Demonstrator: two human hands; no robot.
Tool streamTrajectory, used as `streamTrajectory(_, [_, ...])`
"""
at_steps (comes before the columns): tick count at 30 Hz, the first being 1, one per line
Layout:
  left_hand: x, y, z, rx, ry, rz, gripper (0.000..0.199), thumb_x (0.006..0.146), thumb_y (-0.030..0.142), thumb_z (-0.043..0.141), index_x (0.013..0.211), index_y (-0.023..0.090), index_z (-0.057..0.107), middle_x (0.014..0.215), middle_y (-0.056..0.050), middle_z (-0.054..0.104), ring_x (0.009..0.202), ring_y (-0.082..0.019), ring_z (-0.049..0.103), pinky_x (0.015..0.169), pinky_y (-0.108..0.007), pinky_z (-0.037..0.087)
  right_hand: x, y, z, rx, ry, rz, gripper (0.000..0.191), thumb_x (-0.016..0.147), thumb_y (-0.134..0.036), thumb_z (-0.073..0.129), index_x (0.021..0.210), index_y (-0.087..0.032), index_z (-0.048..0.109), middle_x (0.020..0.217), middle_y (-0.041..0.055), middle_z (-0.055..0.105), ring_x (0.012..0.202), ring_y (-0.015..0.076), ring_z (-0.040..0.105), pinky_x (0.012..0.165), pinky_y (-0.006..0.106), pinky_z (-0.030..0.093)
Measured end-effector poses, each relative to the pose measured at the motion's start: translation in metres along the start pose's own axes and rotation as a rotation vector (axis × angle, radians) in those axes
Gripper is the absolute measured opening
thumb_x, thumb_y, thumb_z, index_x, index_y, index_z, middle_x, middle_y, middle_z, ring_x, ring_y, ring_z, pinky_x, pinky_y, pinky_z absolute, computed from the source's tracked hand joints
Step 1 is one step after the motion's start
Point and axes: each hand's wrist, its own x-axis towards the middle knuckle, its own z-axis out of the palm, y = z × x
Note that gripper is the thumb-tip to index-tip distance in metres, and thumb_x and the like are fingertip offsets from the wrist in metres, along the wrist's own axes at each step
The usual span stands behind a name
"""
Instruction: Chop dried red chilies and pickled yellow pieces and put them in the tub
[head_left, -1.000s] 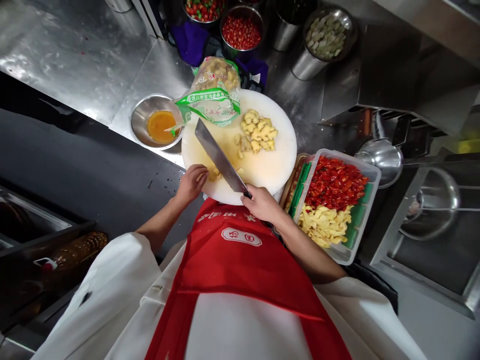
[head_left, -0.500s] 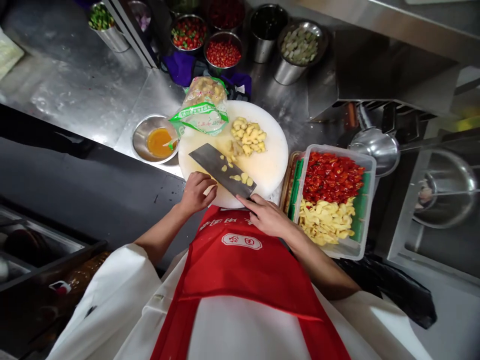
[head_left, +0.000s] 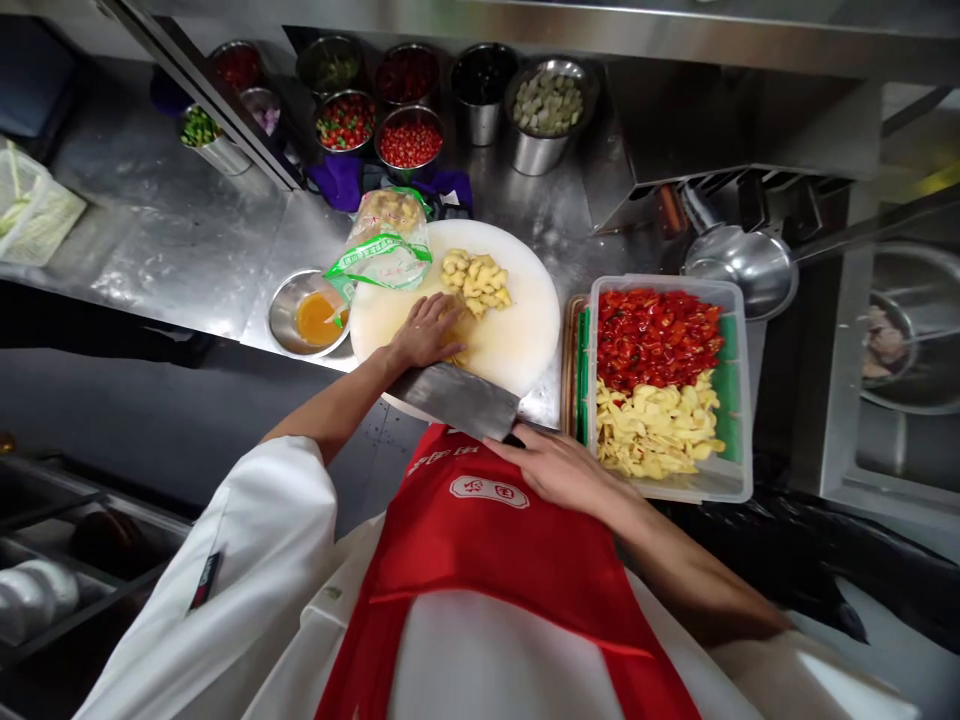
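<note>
On the round board (head_left: 529, 335), whole ginger (head_left: 480, 283) lies uncut beside the spread, palm-down left hand (head_left: 426, 333), the right hand (head_left: 561, 468) grips the cleaver (head_left: 459, 398) by its handle, and cut yellow slices (head_left: 660, 430) already fill part of the tub (head_left: 733, 482).

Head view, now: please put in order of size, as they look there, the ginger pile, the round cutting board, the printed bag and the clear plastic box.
Largest to smallest:
1. Clear plastic box and round cutting board: too alike to rank
2. Printed bag
3. Ginger pile
</note>
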Motion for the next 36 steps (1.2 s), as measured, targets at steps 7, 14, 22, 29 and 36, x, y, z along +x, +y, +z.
streamTrajectory(7, [0.015,-0.041,-0.006,-0.035,0.079,-0.07,0.05,0.096,0.05,0.043,0.131,0.017,0.057,0.136,-0.017,0.052,0.126,-0.032,0.047,0.107,-0.047,0.035,-0.076,0.017,0.016,0.151,0.071,0.023,0.072,0.085,-0.009,0.049,0.149,-0.039,0.042,0.124,0.0073,0.062,0.102,0.0222,0.065,0.084,0.032,0.053])
streamTrajectory(14, [0.058,-0.005,-0.025,-0.113,-0.123,-0.55,0.057,0.082,0.061,0.061,0.119,0.017,0.058,0.114,-0.016,0.06,0.098,-0.032,0.062,0.083,-0.041,0.049,-0.088,0.016,0.017,0.315,0.082,0.043,0.077,0.08,-0.005,0.048,0.15,-0.036,0.042,0.129,0.0062,0.06,0.108,0.0186,0.065,0.088,0.027,0.052])
streamTrajectory(22, [0.066,0.02,-0.026,-0.086,-0.142,-0.549,0.047,0.078,0.029,0.068,0.122,0.021,0.056,0.122,-0.017,0.052,0.111,-0.035,0.057,0.091,-0.047,0.048,-0.081,0.02,0.018,0.385,0.021,0.042,0.078,0.079,-0.005,0.049,0.15,-0.036,0.042,0.133,0.005,0.06,0.116,0.0212,0.062,0.096,0.03,0.05])
streamTrajectory(29, [0.06,-0.012,-0.027,-0.147,-0.023,-0.646,0.038,0.071,0.013,0.064,0.109,0.019,0.061,0.11,-0.015,0.059,0.096,-0.029,0.061,0.086,-0.04,0.049,-0.054,0.027,0.016,0.507,0.041,-0.015,0.076,0.076,-0.009,0.056,0.148,-0.031,0.047,0.141,0.0049,0.058,0.125,0.0248,0.057,0.105,0.035,0.045])
streamTrajectory(36, [0.001,-0.055,-0.086,-0.529,0.424,-0.588,0.032,0.074,0.034,0.071,0.102,0.021,0.062,0.089,0.0,0.064,0.077,-0.015,0.059,0.071,-0.026,0.049,0.031,0.037,0.027,0.846,0.083,-0.132,0.061,0.078,-0.018,0.055,0.139,-0.023,0.058,0.117,0.0051,0.071,0.096,0.0223,0.069,0.085,0.033,0.055])
